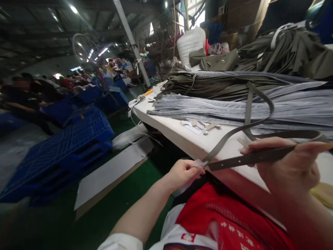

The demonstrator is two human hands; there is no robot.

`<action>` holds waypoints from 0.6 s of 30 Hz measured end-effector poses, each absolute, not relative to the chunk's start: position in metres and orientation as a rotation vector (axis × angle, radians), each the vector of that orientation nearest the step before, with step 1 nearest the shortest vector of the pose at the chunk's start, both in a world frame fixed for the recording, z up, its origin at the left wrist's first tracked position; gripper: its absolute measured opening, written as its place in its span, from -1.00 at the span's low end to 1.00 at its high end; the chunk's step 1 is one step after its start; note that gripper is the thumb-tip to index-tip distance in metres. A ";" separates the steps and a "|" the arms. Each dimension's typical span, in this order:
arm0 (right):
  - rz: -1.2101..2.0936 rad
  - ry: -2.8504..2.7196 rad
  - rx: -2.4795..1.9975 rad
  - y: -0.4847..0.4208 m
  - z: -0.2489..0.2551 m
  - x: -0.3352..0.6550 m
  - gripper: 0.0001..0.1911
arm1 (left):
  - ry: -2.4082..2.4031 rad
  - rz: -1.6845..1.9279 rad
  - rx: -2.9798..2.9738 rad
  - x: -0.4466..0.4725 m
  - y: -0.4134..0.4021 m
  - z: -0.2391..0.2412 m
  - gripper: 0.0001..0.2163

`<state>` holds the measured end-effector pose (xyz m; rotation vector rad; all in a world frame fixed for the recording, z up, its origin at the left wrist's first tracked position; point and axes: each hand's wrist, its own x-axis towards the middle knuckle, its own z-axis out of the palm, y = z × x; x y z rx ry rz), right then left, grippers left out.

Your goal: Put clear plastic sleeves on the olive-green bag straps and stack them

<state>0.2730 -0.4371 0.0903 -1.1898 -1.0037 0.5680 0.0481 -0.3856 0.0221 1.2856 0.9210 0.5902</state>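
- Green floor [114,201]: a strip of it shows between the pallets on the left and the table on the right, leaving open room beside the person's left arm.
- White-topped table [166,123]: its near edge runs slantwise from the far corner down to just behind the hands; a bare margin of top lies between this edge and the strap bundles.
- Blue plastic pallets [70,146]: stacked, lattice top uppermost, well apart from the table.
- Blue bin [117,99]: beyond the pallets; its contents are too blurred to tell.
- Flat pale panel [111,170]: on the floor between pallets and table, taking up part of that strip.
- Pale grey strap bundle [234,106]: lengthwise on the table, with a dark olive strap bundle [213,86] just behind it.
- Dark strap with punched holes [234,162]: stretched between both hands at the near edge, its slack looping above the table.
- Right hand [288,170]: gripping the strap between thumb and fingers.
- Left hand [186,171]: thumb and forefinger pinching a small whitish tab [199,163] at the strap's end.
- Paper scraps [200,126]: loose on the bare margin.
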 end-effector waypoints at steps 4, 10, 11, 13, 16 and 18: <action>0.527 -0.976 -1.090 -0.434 0.084 0.267 -0.25 | 0.880 0.548 1.283 0.052 -0.385 0.023 -0.55; 0.551 -1.053 -0.998 -0.425 0.063 0.278 -0.29 | 0.866 0.506 1.230 0.052 -0.384 0.022 -0.55; 0.546 -1.067 -0.989 -0.424 0.061 0.279 -0.28 | 0.868 0.504 1.222 0.052 -0.384 0.021 -0.55; 0.513 -1.099 -1.014 -0.423 0.059 0.279 -0.24 | 0.877 0.502 1.208 0.051 -0.384 0.020 -0.55; 0.479 -1.137 -1.046 -0.422 0.057 0.277 -0.20 | 0.885 0.493 1.192 0.051 -0.384 0.020 -0.54; 0.495 -1.124 -1.028 -0.421 0.056 0.276 -0.21 | 0.876 0.484 1.183 0.051 -0.385 0.020 -0.53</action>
